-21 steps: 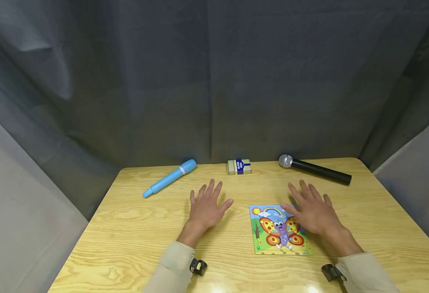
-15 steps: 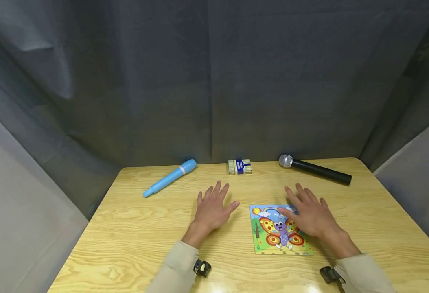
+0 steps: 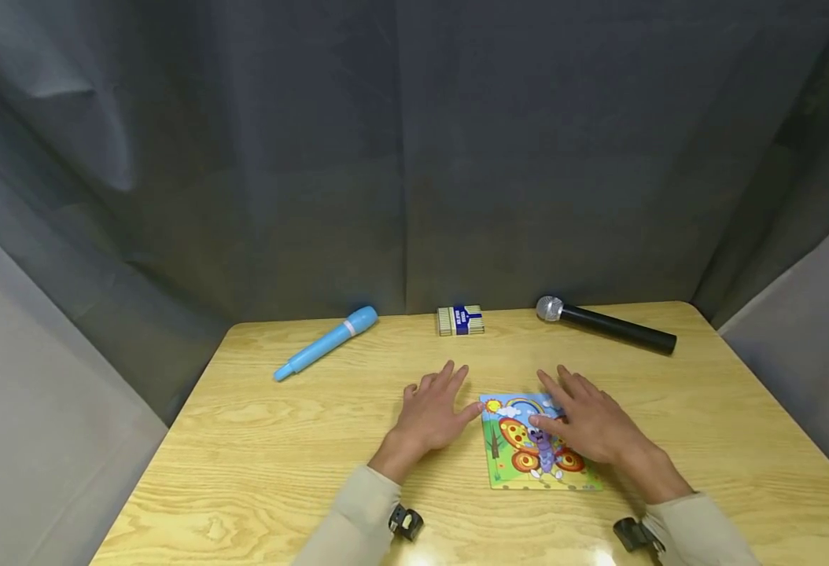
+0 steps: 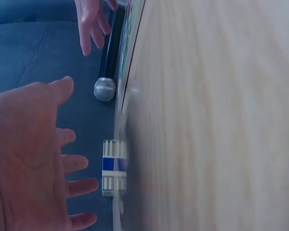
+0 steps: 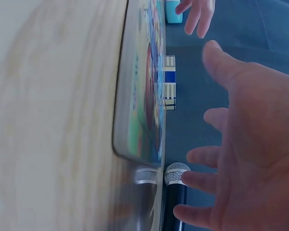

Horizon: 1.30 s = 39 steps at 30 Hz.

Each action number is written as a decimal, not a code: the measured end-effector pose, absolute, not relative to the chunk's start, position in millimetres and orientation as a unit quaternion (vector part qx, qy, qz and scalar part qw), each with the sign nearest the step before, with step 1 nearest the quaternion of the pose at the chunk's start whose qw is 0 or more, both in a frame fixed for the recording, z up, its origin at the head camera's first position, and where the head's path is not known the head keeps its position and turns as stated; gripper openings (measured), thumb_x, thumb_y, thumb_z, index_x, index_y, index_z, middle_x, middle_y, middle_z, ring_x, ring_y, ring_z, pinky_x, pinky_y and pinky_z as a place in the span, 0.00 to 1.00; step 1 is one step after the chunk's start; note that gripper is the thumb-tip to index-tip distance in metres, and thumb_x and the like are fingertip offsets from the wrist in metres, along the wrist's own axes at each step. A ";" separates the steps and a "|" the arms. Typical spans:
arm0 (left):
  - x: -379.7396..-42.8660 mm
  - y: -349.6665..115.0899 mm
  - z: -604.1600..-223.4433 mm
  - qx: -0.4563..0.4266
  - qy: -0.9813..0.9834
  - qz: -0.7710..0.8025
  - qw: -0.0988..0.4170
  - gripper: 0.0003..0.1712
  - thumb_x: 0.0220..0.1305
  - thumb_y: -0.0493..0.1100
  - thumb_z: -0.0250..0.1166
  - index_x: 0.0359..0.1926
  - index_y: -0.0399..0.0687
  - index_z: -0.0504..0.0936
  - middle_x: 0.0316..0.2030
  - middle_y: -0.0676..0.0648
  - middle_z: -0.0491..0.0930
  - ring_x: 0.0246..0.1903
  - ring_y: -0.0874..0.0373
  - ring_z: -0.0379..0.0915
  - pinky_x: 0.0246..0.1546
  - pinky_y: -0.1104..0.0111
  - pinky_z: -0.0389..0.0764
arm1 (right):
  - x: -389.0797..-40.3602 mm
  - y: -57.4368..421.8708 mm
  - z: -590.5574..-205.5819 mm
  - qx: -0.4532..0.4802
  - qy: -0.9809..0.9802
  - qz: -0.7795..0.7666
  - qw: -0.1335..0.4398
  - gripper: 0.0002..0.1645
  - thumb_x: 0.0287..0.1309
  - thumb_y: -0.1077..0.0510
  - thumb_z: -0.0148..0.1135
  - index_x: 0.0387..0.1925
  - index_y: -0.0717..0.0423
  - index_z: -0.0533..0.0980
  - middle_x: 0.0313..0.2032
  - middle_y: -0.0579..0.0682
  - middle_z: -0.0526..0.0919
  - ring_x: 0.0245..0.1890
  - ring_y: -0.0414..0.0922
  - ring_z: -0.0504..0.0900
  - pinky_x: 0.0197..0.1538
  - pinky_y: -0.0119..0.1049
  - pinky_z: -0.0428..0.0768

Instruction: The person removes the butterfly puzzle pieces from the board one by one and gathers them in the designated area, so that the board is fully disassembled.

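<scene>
A flat square picture board with a cartoon butterfly lies on the wooden table, right of the middle. My right hand hovers over its right part, fingers spread, covering the upper right corner in the head view. Beside the board's left edge is my left hand, its fingers extended and its thumb close to the upper left corner; whether the thumb touches, I cannot tell. Both wrist views show an open palm, the left and the right, raised above the tabletop and holding nothing.
Along the table's back edge lie a blue marker-shaped stick, a clear pack of thin sticks with a blue band, and a black microphone with a silver head. Dark cloth hangs behind. The table's bare wood stretches left of the hands.
My left hand has moved right and a little nearer, up to the board's left edge. My right hand has shifted slightly left and nearer, further over the board. The board lies still.
</scene>
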<state>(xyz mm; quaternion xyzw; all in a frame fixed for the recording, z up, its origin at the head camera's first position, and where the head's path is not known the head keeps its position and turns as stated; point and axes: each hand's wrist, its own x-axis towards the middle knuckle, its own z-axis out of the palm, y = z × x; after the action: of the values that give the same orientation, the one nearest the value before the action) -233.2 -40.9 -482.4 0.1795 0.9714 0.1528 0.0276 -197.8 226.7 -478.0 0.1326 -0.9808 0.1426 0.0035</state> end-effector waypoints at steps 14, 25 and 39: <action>-223.1 -15.7 -480.7 0.218 0.965 0.127 0.076 0.38 0.64 0.71 0.50 0.72 0.68 0.59 0.75 0.55 0.53 0.68 0.52 0.58 0.59 0.50 0.62 | -190.6 214.2 -476.1 0.167 -0.975 0.139 -0.034 0.51 0.53 0.28 0.59 0.72 0.48 0.60 0.69 0.66 0.61 0.68 0.67 0.61 0.59 0.66 0.65; -221.3 -7.2 -483.0 0.219 0.968 0.095 0.071 0.37 0.60 0.71 0.56 0.67 0.66 0.68 0.72 0.56 0.59 0.64 0.54 0.59 0.53 0.54 0.63 | -184.6 211.4 -474.8 0.180 -0.975 0.121 -0.039 0.49 0.49 0.27 0.62 0.67 0.51 0.68 0.66 0.65 0.65 0.65 0.65 0.66 0.56 0.64 0.71; -229.8 5.6 -484.8 0.183 0.974 0.122 0.053 0.32 0.50 0.66 0.68 0.53 0.58 0.77 0.52 0.55 0.70 0.50 0.59 0.61 0.46 0.61 0.60 | -182.9 211.2 -475.3 0.178 -0.975 0.126 -0.045 0.48 0.48 0.29 0.64 0.63 0.53 0.71 0.67 0.65 0.65 0.65 0.65 0.65 0.55 0.63 0.72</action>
<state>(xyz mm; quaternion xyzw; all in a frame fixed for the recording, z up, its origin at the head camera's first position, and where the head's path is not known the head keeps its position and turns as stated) -229.8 5.6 -484.8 0.1831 0.9740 0.1222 0.0531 -182.9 211.2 -475.3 0.1780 -0.9749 0.1261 -0.0454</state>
